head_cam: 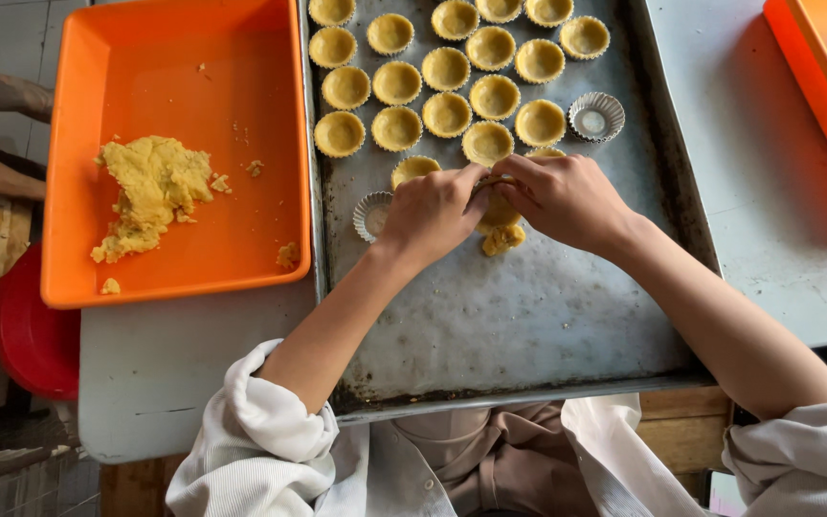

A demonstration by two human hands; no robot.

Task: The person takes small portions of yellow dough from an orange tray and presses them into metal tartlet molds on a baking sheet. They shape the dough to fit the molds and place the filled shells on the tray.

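Left hand (433, 211) and right hand (562, 196) — both pinched on the dough lump (500, 222) between them.

A bright orange tub (78, 172) is seen with pale yellow dough (150, 187) in it. The baking tray (528, 316) is dull grey and speckled, the fluted tart moulds (596, 117) silvery, the sleeves (260, 431) white.

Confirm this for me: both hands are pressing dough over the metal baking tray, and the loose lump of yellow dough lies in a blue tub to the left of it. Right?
Not quite. The tub holding the loose dough lump is orange, not blue, as the head view shows. The rest holds: the left hand and right hand work dough together over the metal baking tray, with the tub on its left.
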